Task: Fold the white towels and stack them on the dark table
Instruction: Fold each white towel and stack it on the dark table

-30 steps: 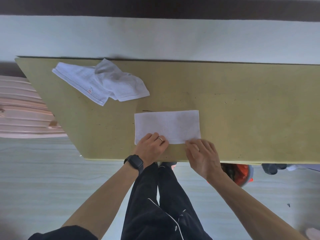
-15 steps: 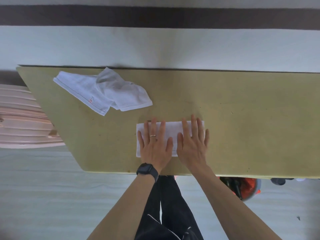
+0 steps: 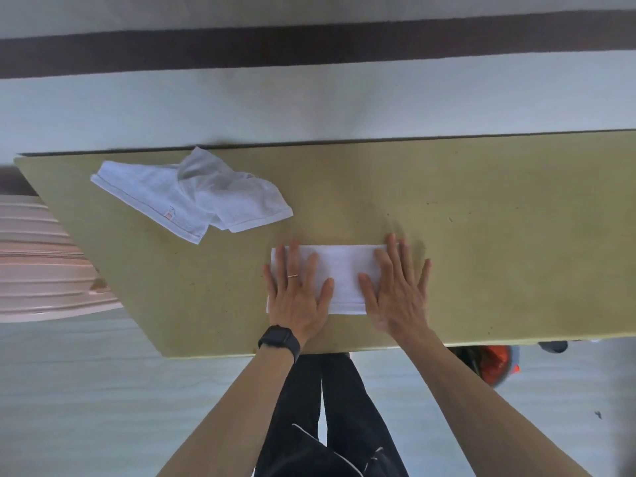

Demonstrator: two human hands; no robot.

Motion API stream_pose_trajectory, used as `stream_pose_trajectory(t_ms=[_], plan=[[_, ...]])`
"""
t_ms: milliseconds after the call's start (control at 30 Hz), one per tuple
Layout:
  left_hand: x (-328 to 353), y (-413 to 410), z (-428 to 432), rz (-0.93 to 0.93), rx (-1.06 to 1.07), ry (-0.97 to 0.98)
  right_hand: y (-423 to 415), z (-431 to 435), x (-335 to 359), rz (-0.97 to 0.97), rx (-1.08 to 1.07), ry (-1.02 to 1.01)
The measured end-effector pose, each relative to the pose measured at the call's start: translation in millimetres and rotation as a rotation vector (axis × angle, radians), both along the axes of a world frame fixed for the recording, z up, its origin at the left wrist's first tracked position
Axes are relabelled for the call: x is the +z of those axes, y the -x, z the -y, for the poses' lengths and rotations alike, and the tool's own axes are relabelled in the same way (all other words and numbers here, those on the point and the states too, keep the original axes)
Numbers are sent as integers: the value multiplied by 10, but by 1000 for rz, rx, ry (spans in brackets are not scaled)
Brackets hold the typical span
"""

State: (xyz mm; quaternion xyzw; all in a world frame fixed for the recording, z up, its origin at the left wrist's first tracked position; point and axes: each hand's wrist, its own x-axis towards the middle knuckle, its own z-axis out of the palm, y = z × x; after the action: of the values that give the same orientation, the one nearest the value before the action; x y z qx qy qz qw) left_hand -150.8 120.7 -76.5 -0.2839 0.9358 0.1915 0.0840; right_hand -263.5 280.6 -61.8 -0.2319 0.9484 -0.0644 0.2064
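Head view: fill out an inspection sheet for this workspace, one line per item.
Surface: olive table, lightly speckled.
Job's things: folded towel lies flat as a narrow rectangle near the front edge; loose towels lie crumpled at the far left, not yet folded.
Clutter: nothing seen.
Grippers: left hand and right hand are both flat with fingers straight, pressing on the folded towel's two ends; watch and ring on the left.
Cables: nothing seen.
Surroundings: pink ribbed object left of the table; orange-red object partly hidden below the front edge; pale wall with a dark band.
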Motion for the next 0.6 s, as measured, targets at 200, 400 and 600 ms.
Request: stream_pose_trajectory(t_ms=[200,400,600], plan=[[232,736,255,-71,-343,37,-17,-412,239,-92,-94,-96],[460,1310,246,77,-613,100,-335,-475,292,-67,10,67],[422,318,5,-201,-476,8,-413,-544,243,-203,84,346]])
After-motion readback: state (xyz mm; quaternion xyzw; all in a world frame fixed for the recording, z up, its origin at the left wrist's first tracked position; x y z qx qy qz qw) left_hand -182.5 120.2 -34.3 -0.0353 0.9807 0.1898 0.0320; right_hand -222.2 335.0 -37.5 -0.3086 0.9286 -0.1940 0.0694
